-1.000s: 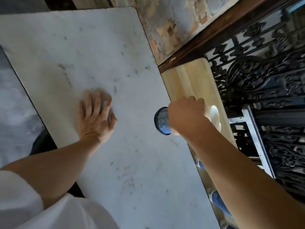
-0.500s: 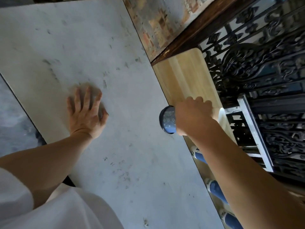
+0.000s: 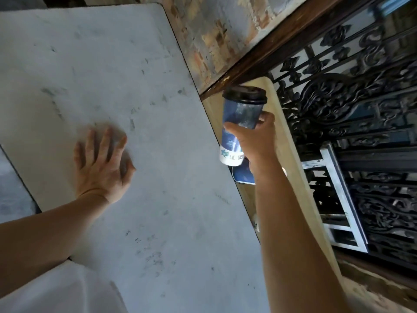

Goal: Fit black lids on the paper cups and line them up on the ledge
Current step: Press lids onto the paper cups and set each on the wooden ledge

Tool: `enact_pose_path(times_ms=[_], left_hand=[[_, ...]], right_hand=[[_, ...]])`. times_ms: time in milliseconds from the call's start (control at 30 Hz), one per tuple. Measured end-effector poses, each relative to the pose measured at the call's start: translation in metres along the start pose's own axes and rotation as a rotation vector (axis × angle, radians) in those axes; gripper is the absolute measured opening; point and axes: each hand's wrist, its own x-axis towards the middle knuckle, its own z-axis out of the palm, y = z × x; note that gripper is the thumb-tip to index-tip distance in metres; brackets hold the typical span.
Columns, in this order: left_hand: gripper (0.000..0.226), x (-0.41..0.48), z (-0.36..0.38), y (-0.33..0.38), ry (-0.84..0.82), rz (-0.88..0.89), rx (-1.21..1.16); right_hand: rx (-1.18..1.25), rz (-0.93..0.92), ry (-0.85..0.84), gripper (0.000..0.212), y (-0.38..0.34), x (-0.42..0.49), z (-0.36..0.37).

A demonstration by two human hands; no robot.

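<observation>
My right hand grips a blue paper cup round its lower half. A black lid sits on the cup. The cup is held upright in the air above the pale wooden ledge, right of the table edge. Just below it, another blue cup shows partly behind my right wrist. My left hand rests flat on the grey marble table, fingers spread, holding nothing.
A black ornate iron railing runs along the far side of the ledge, with a metal frame against it. A dark wooden beam and a worn brick wall stand beyond the table.
My right hand has turned the cup from lying sideways to upright and carried it further along the ledge. The view has shifted, hiding the cups lower down the ledge. My left hand stays flat on the table.
</observation>
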Motion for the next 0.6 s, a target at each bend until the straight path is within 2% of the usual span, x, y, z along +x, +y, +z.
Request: enact_pose_path(times_ms=[100, 167, 333, 467, 600], left_hand=[[0.075, 0.000, 0.000, 0.000, 0.012, -0.004, -0.001], [0.075, 0.000, 0.000, 0.001, 0.017, -0.007, -0.008], [0.075, 0.001, 0.000, 0.002, 0.004, -0.014, 0.006], [0.077, 0.001, 0.001, 0.002, 0.003, -0.020, 0.030], [0.077, 0.001, 0.001, 0.001, -0.005, -0.018, 0.028]], right_hand=[[0.337, 0.065, 0.066, 0.072, 0.015, 0.021, 0.018], [0.439, 0.112, 0.135, 0.073, 0.024, 0.032, 0.026], [0.499, 0.231, 0.327, 0.078, 0.043, 0.043, 0.044], [0.551, 0.224, 0.352, 0.068, 0.054, 0.044, 0.064], [0.607, 0.191, 0.372, 0.068, 0.063, 0.049, 0.069]])
